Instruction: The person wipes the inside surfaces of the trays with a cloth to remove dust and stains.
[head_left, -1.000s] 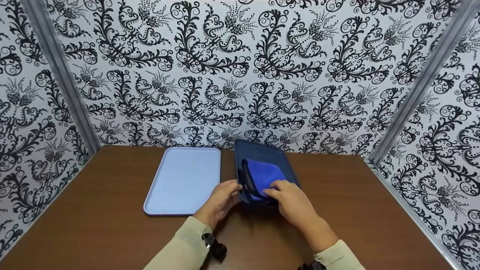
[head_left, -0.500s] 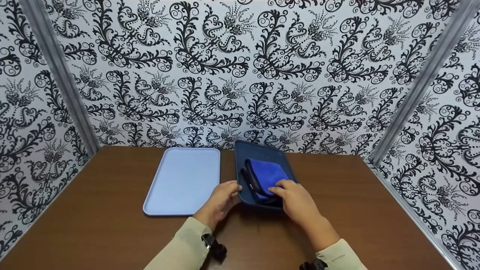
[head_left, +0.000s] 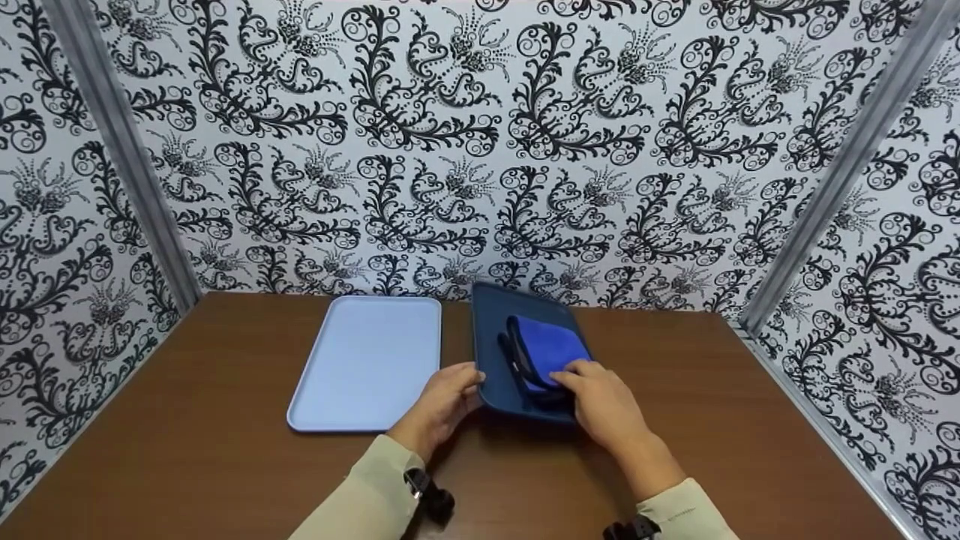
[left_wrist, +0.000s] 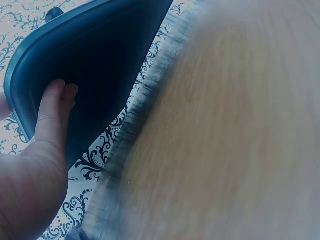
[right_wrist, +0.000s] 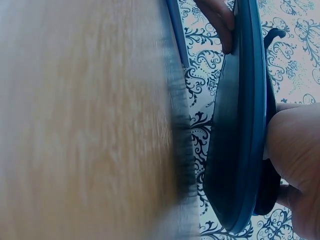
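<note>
A dark blue tray point(head_left: 491, 345) stands tilted above the table, its near end raised. My left hand point(head_left: 442, 401) grips its left edge, thumb on the rim; in the left wrist view, fingers point(left_wrist: 52, 107) lie against the tray's underside. On the tray lies a folded blue cloth point(head_left: 547, 345) with black edging, its layers loose along the left side. My right hand point(head_left: 609, 405) holds the cloth at its near right corner, thumb on top. In the right wrist view, the tray point(right_wrist: 245, 125) hides most of the cloth, and part of that hand is cut off.
Left of the dark tray, a light blue tray point(head_left: 367, 364) lies flat on the brown wooden table point(head_left: 225, 375). A patterned wall point(head_left: 450, 150) rises behind the table's far edge. Panels with grey corner strips stand at both sides.
The folded cloth has slid to the right across the dark tray along with my right hand, baring more of the tray's left side. My left hand has stayed nearly in place.
</note>
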